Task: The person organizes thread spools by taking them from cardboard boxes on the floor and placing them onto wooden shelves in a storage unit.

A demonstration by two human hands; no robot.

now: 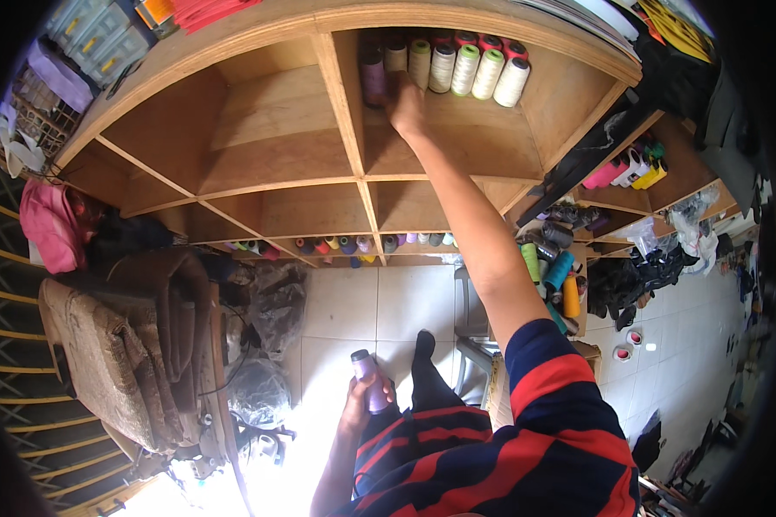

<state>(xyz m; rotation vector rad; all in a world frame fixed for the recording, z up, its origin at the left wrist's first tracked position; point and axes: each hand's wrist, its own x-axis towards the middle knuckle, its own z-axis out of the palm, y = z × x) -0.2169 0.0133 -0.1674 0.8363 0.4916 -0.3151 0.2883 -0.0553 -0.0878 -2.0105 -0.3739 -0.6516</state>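
Observation:
My left hand is low in front of my body, its fingers wrapped round a lilac spool of thread with a dark top. Stretched up into the upper shelf compartment, my right hand is at the left end of a row of thread spools. It touches or covers the lower part of a cream spool, beside a purple spool. Shadow and the hand itself hide its fingers. Further right in that row stand several off-white spools, some with green tops, and red spools show behind them.
The wooden shelf unit spans the top, with small coloured spools in its lowest row. Folded brown fabric lies at left. A box of large thread cones and a grey plastic stool are at right, above the tiled floor.

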